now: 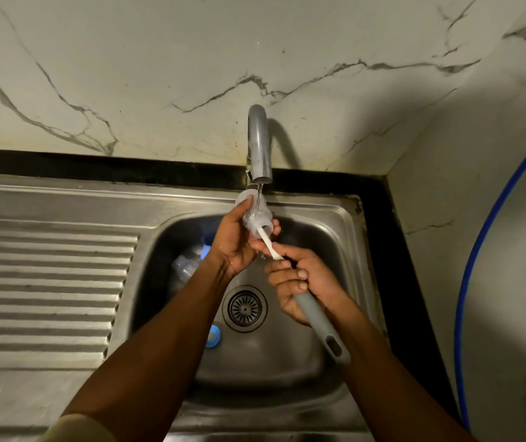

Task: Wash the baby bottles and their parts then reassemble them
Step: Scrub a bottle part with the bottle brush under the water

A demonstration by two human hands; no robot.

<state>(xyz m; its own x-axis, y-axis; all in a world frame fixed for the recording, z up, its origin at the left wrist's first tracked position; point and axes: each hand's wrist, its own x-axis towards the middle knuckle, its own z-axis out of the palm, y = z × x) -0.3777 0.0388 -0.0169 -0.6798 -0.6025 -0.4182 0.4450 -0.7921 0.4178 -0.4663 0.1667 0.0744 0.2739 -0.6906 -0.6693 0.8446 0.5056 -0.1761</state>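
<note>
Two bare forearms reach up from the near edge over one steel sink (344,218), with a pale sleeve (73,425) showing at the near left corner. One right hand (303,282) has its fingers curled tight round the grey handle of one brush (319,317), above the single drain (245,308); the handle's slotted end points toward the near right corner of the basin. The brush's white stem runs up and away into the mouth of one clear bottle (255,215). One left hand (233,240) holds that bottle over the far side of the basin, thumb on top and fingers wrapped beneath it, its mouth tilted toward the camera. One grey faucet (259,148) stands at the far edge, and a thin stream of water (259,199) falls from it onto the bottle. In the basin lie one blue ring (213,336), just left of the drain, and some clear parts (188,263) with a blue piece by the left wall; their number cannot be told. A ribbed drainboard (48,282) fills the left side. Behind the sink runs a black counter (96,164) strip below a marbled wall (159,59). One blue hose (494,218) curves down the right.
</note>
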